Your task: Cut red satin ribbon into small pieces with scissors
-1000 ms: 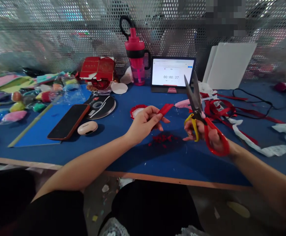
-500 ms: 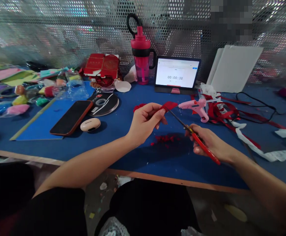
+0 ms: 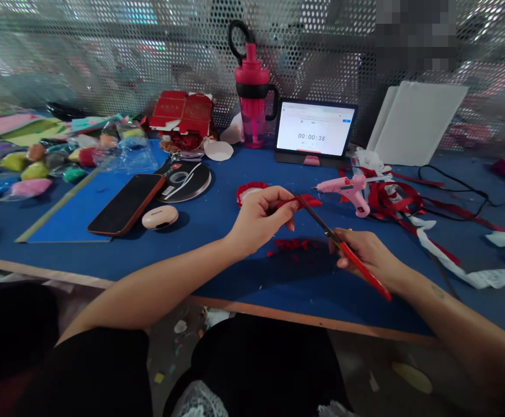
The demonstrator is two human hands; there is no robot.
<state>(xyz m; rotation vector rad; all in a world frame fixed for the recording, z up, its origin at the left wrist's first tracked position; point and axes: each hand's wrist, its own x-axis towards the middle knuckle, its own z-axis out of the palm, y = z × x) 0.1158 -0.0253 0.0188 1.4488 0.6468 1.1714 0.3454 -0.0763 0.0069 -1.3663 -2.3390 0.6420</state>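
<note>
Ribbon: red ribbon strip (image 3: pixel 309 200) sticks out past your left fingers, above the table, blades across it.
Left hand: left hand (image 3: pixel 261 219) closed, pinching the strip.
Right hand: right hand (image 3: pixel 365 253) gripping the scissors, held edge-on.
Scissors: red-handled scissors (image 3: pixel 348 255) point up-left at the strip; can't tell how far open the blades are.
Below: red scraps (image 3: pixel 290 245) on the blue table (image 3: pixel 230 272), under your hands.
Nearby: red rosette (image 3: pixel 248 193) just behind your left hand; pink glue gun (image 3: pixel 345 192) behind the scissors.
Left side: ribbon spool (image 3: pixel 183 180), phone (image 3: pixel 126 204), earbud case (image 3: pixel 160 217).
</note>
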